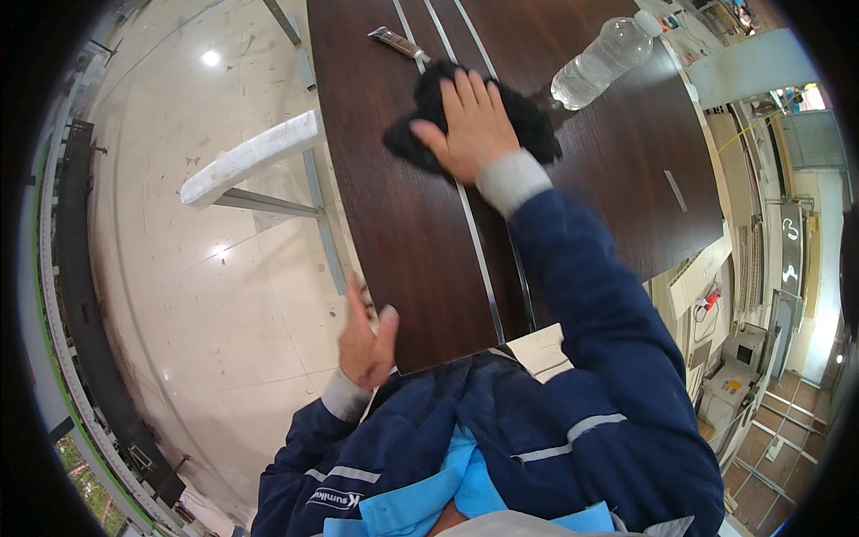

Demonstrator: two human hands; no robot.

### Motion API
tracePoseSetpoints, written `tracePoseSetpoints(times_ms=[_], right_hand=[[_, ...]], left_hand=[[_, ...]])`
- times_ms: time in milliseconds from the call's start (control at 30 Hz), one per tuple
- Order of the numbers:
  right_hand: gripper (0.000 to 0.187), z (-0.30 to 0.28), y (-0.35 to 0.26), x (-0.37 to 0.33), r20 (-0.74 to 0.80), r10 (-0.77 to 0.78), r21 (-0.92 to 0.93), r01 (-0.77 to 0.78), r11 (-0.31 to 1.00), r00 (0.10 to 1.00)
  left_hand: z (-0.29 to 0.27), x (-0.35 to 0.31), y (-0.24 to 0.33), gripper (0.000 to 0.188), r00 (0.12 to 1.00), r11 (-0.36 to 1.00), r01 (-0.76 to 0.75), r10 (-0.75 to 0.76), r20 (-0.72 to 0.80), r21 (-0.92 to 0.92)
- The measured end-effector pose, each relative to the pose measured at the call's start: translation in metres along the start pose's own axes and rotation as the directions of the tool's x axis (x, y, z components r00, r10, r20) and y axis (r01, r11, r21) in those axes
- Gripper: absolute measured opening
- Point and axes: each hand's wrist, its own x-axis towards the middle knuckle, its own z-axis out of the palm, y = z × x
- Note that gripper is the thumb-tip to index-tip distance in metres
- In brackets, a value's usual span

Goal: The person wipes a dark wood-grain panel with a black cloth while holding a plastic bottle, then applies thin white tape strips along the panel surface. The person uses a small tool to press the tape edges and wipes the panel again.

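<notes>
A dark brown wood-grain panel [403, 259] with pale strips running along it lies in front of me. My right hand [474, 130] lies flat on a bunched black cloth [528, 125], fingers stretched out, pressing it to the panel. Just past the cloth is a small tube [395, 42] with a pale tip. A clear plastic bottle [599, 67] with a white cap stands to the right of the cloth. By the panel's near left corner, my left hand [367, 345] is open, thumb apart from the fingers; whether it touches the edge I cannot tell.
Left of the panel, a white-wrapped support bar [255, 159] sticks out on a metal frame above the tiled floor [242, 304]. A short pale strip [676, 191] lies on the panel's right part. Stacked boards and a box-shaped machine [734, 376] stand at the right.
</notes>
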Motion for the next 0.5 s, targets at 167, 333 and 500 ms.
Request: tracePoseSetpoints(times_ms=[167, 333, 500], right_hand=[[0.090, -0.092, -0.041, -0.121, 0.290, -0.013, 0.069, -0.007, 0.998, 0.957], [0.091, -0.148, -0.065, -0.157, 0.523, 0.094, 0.029, -0.128, 0.991, 0.847], [0.090, -0.125, -0.049, -0.144, 0.404, 0.092, 0.036, -0.117, 0.993, 0.910]], left_hand=[[-0.043, 0.119, 0.032, 0.066, 0.787, 0.786, -0.439, 0.570, -0.236, 0.435], [-0.029, 0.292, 0.107, 0.052, 0.736, 0.532, -0.515, 0.677, 0.027, 0.672], [-0.011, 0.360, 0.141, 0.051, 0.956, 0.585, -0.230, 0.284, 0.069, 0.777]])
